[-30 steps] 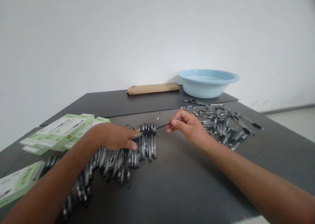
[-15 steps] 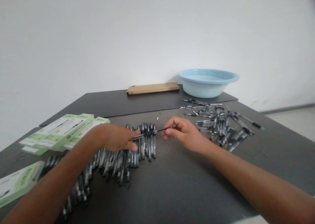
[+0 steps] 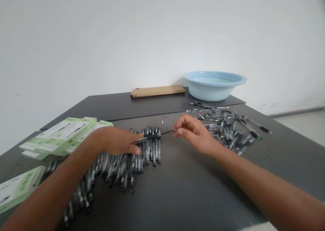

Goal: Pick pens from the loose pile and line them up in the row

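My left hand (image 3: 120, 141) is closed around a clear pen barrel (image 3: 149, 137) with a black grip, pointing right. A thin dark refill (image 3: 167, 132) sticks out of the barrel's right end. Its far tip is pinched between the thumb and fingers of my right hand (image 3: 189, 131). Under and beside my left hand lies a long row of capped pens (image 3: 125, 168), packed side by side. To the right of my right hand is a loose heap of pen barrels and parts (image 3: 228, 131).
Green-and-white pen boxes (image 3: 68, 132) are stacked at the left, with another box (image 3: 21, 187) nearer. At the back are a flat cardboard piece (image 3: 158, 91) and a light-blue basin (image 3: 213, 90). A tiny metallic tip (image 3: 162, 122) lies mid-table.
My right hand has moved slightly right, away from my left, and a longer stretch of the refill shows outside the barrel. My left hand has barely shifted.
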`<state>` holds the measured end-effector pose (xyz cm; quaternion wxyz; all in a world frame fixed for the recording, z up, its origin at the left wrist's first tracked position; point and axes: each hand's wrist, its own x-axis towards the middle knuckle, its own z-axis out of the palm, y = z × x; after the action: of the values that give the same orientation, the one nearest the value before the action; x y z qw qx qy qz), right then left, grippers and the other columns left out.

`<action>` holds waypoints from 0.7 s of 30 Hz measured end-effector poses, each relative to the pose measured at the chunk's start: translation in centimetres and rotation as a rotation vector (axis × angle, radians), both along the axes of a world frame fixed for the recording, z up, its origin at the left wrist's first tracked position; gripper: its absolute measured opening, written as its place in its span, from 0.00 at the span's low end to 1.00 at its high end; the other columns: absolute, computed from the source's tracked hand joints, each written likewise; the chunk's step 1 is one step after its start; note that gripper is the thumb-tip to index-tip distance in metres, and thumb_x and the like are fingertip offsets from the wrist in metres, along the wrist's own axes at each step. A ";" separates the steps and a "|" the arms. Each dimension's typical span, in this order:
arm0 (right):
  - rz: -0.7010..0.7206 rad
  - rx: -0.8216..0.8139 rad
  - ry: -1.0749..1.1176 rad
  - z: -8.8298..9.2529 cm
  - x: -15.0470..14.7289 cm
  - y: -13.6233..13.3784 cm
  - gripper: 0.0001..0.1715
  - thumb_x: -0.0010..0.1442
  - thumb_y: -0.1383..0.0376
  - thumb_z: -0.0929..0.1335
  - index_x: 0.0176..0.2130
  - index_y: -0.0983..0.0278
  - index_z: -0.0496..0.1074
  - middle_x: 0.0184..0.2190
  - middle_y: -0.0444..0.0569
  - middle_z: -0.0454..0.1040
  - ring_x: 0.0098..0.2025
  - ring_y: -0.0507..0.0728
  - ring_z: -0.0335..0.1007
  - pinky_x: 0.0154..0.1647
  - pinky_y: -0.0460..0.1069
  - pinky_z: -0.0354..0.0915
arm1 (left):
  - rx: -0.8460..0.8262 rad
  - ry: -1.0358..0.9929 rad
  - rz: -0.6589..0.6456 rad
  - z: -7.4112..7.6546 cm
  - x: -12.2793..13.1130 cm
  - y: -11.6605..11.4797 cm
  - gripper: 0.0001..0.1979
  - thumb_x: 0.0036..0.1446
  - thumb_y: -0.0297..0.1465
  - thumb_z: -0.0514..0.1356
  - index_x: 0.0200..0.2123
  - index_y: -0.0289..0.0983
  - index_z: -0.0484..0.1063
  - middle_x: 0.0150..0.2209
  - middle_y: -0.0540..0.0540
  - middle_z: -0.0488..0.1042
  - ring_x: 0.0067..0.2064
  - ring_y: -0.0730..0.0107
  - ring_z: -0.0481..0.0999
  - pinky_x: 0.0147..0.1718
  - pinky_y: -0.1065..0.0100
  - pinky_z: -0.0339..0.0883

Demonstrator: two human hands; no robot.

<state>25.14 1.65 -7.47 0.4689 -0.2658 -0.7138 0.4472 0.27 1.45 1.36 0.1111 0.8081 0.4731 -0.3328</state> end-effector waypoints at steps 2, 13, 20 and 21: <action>-0.044 0.037 -0.038 -0.1 0.1 0.3 0.03 0.59 0.66 0.64 0.35 0.63 0.63 0.32 0.46 0.69 0.33 0.53 0.68 0.35 0.49 0.64 | 0.002 0.009 0.002 0.1 0.2 0.0 0.34 0.62 0.44 0.47 0.65 0.31 0.45 0.59 0.30 0.61 0.57 0.51 0.65 0.51 0.60 0.59; -0.097 0.164 -0.228 0.2 -0.2 -0.1 0.04 0.61 0.66 0.63 0.33 0.64 0.64 0.27 0.45 0.70 0.30 0.52 0.66 0.31 0.47 0.61 | 0.019 0.001 0.014 -0.3 0.2 -0.2 0.33 0.61 0.45 0.48 0.65 0.34 0.48 0.59 0.32 0.61 0.57 0.49 0.65 0.51 0.57 0.59; -0.084 0.213 -0.259 0.4 0.0 -0.2 0.10 0.64 0.62 0.61 0.35 0.65 0.66 0.28 0.46 0.70 0.31 0.51 0.67 0.32 0.47 0.61 | 0.013 -0.003 0.034 -0.1 0.4 -0.2 0.33 0.61 0.44 0.49 0.64 0.33 0.49 0.60 0.32 0.60 0.57 0.50 0.64 0.51 0.58 0.59; -0.078 0.204 -0.242 0.3 0.0 -0.2 0.10 0.64 0.61 0.60 0.36 0.65 0.66 0.29 0.46 0.70 0.31 0.51 0.67 0.32 0.47 0.62 | 0.010 -0.001 0.036 -0.1 0.4 -0.2 0.33 0.61 0.43 0.49 0.65 0.33 0.48 0.60 0.32 0.60 0.57 0.50 0.64 0.52 0.59 0.59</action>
<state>25.16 1.46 -7.14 0.4213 -0.2961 -0.7959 0.3185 0.66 1.21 1.30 0.1133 0.8002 0.4891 -0.3280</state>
